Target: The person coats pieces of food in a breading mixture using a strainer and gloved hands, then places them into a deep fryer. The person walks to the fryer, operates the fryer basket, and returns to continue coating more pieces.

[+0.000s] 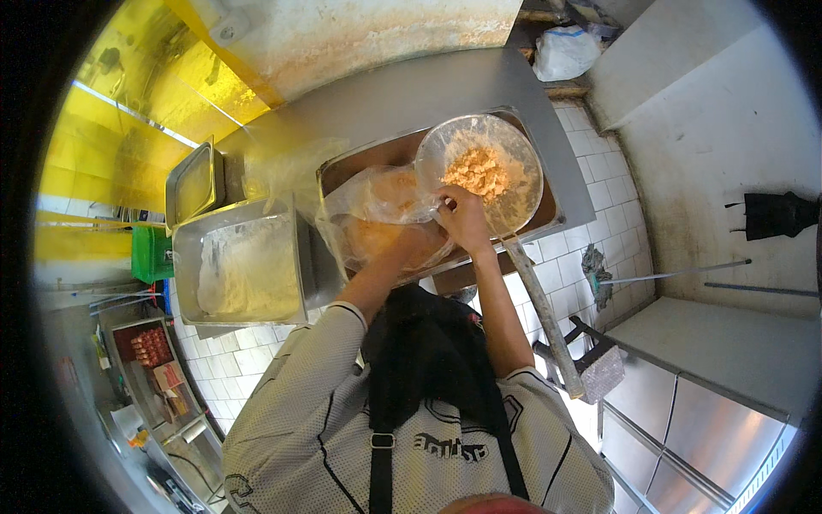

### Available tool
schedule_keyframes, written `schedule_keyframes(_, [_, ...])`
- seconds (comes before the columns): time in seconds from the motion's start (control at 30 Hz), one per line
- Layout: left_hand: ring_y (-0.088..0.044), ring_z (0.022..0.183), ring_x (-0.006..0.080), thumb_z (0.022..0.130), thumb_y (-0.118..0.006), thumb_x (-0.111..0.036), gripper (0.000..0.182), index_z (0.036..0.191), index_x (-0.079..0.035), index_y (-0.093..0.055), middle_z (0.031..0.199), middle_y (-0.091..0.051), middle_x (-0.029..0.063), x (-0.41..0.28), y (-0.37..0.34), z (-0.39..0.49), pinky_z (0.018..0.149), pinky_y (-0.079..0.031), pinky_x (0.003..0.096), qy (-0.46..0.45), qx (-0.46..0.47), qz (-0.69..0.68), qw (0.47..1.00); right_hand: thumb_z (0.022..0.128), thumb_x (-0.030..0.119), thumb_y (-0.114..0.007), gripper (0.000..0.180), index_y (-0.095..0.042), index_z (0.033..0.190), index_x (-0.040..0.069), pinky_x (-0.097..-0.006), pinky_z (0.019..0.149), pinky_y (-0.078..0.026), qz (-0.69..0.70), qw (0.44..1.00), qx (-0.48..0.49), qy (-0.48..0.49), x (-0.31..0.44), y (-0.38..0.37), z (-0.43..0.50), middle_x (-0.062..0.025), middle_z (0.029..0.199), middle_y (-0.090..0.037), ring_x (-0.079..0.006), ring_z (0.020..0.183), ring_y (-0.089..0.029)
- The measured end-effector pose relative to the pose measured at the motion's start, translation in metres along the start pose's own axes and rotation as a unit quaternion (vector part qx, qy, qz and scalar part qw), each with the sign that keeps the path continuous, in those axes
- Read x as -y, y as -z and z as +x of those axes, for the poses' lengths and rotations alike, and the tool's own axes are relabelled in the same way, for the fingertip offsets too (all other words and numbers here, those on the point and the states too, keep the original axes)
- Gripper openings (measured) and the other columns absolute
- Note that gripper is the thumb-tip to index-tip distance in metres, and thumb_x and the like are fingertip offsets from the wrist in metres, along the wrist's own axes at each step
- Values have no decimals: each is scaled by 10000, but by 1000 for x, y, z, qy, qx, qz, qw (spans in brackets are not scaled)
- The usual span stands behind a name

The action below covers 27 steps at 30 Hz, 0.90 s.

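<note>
A clear plastic bag (379, 204) with orange powder in it lies in a deep metal tray (557, 209). My left hand (417, 247) reaches into the bag's opening, its fingers hidden by plastic and powder. My right hand (463, 218) pinches the bag's edge between thumb and fingers. Just beyond it, a round long-handled sieve (437, 141) rests over the tray's right part and bears orange crumbly lumps (478, 172). The sieve's handle (542, 315) points down past my right arm.
Left of the tray stands a metal pan (186, 276) of pale flour-like powder, with another metal container (192, 183) behind it. All stand on a steel table (411, 96) against a wall. A stool (597, 369) stands on the tiled floor at right; a green bin (151, 254) is at left.
</note>
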<state>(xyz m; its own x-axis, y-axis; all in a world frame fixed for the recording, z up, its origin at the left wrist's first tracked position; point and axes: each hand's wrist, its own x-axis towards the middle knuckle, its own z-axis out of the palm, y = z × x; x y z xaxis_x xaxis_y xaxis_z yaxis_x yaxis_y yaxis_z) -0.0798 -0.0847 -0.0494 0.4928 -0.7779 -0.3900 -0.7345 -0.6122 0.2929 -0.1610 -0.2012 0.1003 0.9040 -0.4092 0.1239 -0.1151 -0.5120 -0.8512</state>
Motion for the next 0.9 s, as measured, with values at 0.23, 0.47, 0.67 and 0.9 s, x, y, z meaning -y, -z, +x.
schedule_keyframes(0.23, [-476, 1336, 310, 838, -735, -375, 721, 1445, -86, -475, 1490, -458, 154, 40, 28, -7, 1107, -400, 462, 93, -90, -25, 991, 794, 42, -706, 223, -716, 1017, 31, -419, 782, -554, 15, 998, -23, 55, 3, 19, 9, -184, 969, -712, -337, 855, -697])
schedule_keyframes(0.47, [-475, 1335, 306, 845, -726, -396, 734, 1458, -86, -467, 1503, -445, 153, 57, 66, -25, 1095, -410, 467, 61, -143, -59, 986, 794, 125, -706, 218, -725, 999, 51, -451, 799, -548, 37, 999, -2, 35, 2, 21, 13, -192, 976, -703, -376, 877, -683])
schedule_keyframes(0.67, [-475, 1334, 302, 851, -718, -414, 745, 1468, -87, -460, 1514, -434, 153, 21, 52, -11, 1085, -418, 472, -38, -2, 2, 999, 817, 124, -676, 204, -726, 1007, 67, -453, 815, -543, 37, 999, -32, 24, 2, 19, 4, -177, 981, -709, -365, 906, -684])
schedule_keyframes(0.9, [-475, 1334, 298, 858, -709, -436, 758, 1481, -87, -452, 1526, -421, 152, 1, 23, 5, 1073, -428, 477, 1, 74, 120, 990, 838, 115, -665, 188, -716, 1015, 79, -440, 842, -538, 12, 1000, -12, -13, 1, 18, -9, -135, 1005, -717, -338, 961, -682])
